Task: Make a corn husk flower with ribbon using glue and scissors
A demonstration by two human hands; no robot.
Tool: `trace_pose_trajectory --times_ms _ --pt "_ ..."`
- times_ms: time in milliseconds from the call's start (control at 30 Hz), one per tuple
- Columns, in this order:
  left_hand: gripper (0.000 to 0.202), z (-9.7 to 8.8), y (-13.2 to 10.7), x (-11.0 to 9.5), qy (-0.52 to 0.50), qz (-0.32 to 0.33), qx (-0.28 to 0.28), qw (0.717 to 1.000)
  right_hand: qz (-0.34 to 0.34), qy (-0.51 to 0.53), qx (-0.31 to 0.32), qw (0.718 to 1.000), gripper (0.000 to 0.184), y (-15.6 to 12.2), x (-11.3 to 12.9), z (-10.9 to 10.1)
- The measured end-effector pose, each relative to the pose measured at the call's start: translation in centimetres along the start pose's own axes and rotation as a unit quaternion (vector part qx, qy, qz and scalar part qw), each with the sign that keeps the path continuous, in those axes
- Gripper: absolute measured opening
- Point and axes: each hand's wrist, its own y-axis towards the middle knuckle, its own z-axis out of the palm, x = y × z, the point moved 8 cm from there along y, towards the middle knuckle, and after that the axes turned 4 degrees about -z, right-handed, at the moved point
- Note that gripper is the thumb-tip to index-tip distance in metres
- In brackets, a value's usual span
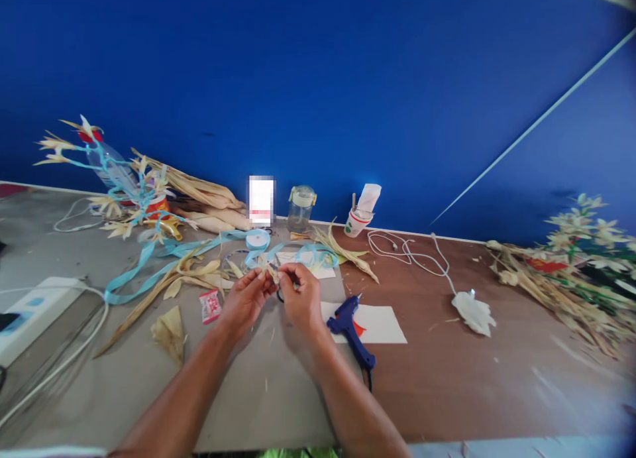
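Observation:
Close together over the middle of the table, my left hand [251, 295] and my right hand [301, 292] both pinch a small piece of pale dried husk [269, 273]. Its exact shape is partly hidden by the fingers. Just behind the hands lie light blue ribbon [318, 252] and a ribbon roll [258, 238]. To the left are strips of dried husk [193, 269], a loose husk piece [169, 332] and a small red-and-white packet [211, 306]. A blue glue gun [352, 332] rests on white paper [390, 324] right of my right forearm.
At the back stand a clear lidded jar [301, 209] and a paper cup [356, 222]. Husk flowers on blue stems [142, 196] are at left, above a white power strip [44, 315]. A white cable [422, 259] and a husk-and-flower bundle [561, 292] lie at right.

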Motion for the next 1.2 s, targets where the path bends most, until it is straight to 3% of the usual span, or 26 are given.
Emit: trace_pose_trajectory --times_ms 400,1200 --pt "0.018 1.6 -0.7 0.5 -0.018 -0.057 0.031 0.998 -0.009 -0.020 -0.004 1.000 0.012 0.0 0.1 0.2" --pt "0.018 1.9 -1.0 1.0 -0.032 -0.084 0.025 0.996 0.014 -0.029 -0.004 0.999 0.013 -0.1 0.3 0.1"
